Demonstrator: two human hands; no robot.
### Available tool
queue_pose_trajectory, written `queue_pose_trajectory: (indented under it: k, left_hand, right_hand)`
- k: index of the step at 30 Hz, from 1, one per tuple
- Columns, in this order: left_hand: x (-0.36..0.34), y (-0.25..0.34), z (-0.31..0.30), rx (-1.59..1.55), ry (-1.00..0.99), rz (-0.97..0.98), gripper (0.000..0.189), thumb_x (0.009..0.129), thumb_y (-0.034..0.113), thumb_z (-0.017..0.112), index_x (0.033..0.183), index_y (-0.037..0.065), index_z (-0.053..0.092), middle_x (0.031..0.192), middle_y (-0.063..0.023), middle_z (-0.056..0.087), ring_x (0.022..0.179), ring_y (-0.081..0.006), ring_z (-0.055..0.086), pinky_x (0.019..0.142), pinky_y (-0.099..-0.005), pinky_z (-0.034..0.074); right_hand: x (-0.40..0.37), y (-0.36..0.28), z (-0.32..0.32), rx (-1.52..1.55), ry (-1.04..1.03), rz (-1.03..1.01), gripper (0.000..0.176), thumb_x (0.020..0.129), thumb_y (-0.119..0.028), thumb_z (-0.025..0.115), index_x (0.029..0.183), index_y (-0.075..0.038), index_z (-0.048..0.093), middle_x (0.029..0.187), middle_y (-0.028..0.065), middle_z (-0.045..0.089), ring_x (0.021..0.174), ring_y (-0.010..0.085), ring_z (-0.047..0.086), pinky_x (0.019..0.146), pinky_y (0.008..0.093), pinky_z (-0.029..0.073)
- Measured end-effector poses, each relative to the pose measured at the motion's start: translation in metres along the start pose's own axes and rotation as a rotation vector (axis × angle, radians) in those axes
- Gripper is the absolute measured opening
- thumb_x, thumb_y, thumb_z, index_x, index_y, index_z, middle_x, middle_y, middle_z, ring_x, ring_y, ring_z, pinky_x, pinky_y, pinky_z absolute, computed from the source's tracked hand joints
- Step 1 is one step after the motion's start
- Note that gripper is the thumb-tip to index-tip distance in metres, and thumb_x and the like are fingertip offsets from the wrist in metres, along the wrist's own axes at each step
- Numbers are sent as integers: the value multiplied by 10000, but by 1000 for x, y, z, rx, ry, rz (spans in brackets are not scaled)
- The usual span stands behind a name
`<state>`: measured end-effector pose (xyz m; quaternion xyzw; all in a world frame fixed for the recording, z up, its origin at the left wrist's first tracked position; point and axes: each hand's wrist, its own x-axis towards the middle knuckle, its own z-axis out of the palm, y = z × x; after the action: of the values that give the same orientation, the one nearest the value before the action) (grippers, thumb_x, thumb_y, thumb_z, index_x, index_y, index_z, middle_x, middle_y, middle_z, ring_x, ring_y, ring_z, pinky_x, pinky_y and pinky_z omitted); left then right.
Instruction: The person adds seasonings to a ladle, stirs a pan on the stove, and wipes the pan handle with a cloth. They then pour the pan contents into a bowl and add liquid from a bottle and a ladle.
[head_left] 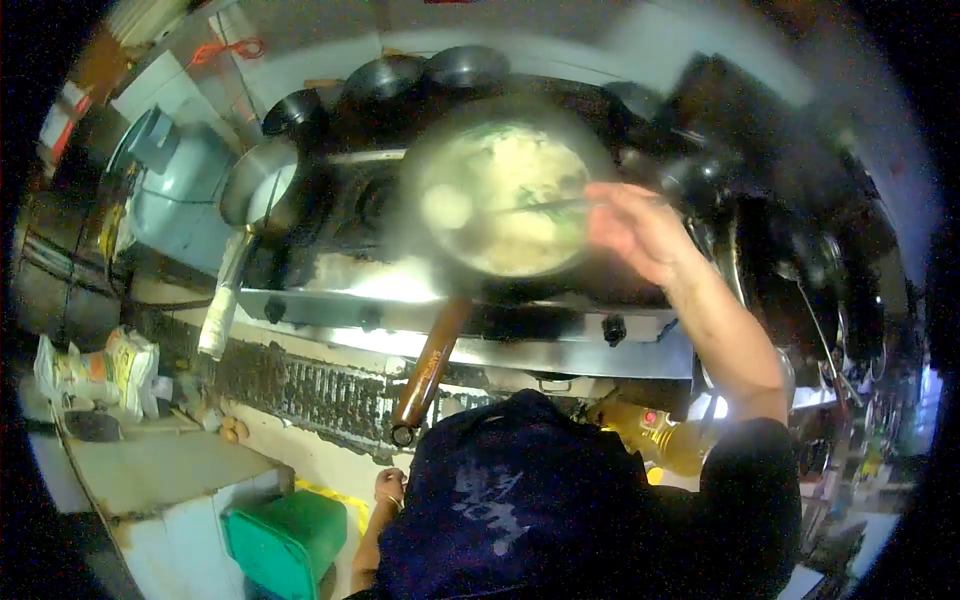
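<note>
A wide pan [415, 160] with a brown wooden handle [432, 372] stands on the stove, its outline blurred by steam. Pale, creamy food [530, 165] with green bits fills it. Over the pan's right side, my right hand [630, 225] is closed around the thin dark handle of what looks like a ladle [540, 207]. A round, pale end of it lies at the left of the food. Low beside my body, my left hand [390, 486] has its fingers curled, below the pan handle's end. What it holds, if anything, I cannot make out.
Left on the stove sits a smaller pot [232, 190] with a wrapped handle. Dark pans [467, 66] line the back. Yellow oil bottles [685, 447] stand at the lower right, a green bin [290, 540] at the lower left. Bags [130, 370] lie on the left counter.
</note>
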<state>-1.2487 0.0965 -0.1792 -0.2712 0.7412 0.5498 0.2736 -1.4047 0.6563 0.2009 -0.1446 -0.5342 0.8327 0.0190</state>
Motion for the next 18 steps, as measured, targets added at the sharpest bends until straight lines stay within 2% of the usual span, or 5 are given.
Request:
queue_pose_trajectory:
  k: [4, 7, 11, 13, 18]
  left_hand:
    - [-11, 54, -1, 252, 6, -9, 153, 841, 173, 575, 859, 34, 514, 727, -84, 592, 623, -167, 567, 509, -283, 457]
    - [99, -53, -24, 183, -115, 6, 138, 845, 159, 561, 847, 38, 497, 716, -72, 586, 634, -160, 563, 503, -279, 447]
    - [157, -34, -21, -41, -629, -57, 28, 859, 150, 489, 878, 134, 475, 650, -49, 510, 542, -168, 453, 446, -303, 349]
    - [144, 15, -13, 130, -467, -19, 23, 854, 134, 505, 860, 120, 488, 645, -60, 515, 517, -171, 457, 420, -304, 349]
    - [91, 128, 51, 370, -385, 101, 34, 839, 93, 544, 817, 85, 520, 632, -89, 526, 454, -180, 469, 354, -308, 350]
  right_hand:
    - [-35, -14, -6, 45, 80, -103, 308, 880, -223, 548, 1087, 5, 559, 823, 90, 617, 748, 177, 610, 710, 311, 531]
    - [-70, -20, -19, 63, 196, -164, 294, 881, -213, 548, 1085, -2, 560, 816, 79, 619, 745, 173, 612, 706, 315, 533]
    - [-131, -16, -46, 91, 347, -232, 281, 884, -192, 540, 1085, 4, 556, 816, 73, 620, 745, 168, 613, 700, 315, 534]
    - [-166, -9, -62, 109, 441, -259, 281, 884, -186, 538, 1086, 9, 553, 818, 75, 619, 744, 168, 612, 698, 312, 533]
    - [-258, 15, -105, 80, 715, -337, 293, 896, -188, 506, 1100, 20, 536, 851, 85, 607, 749, 159, 594, 705, 299, 524]
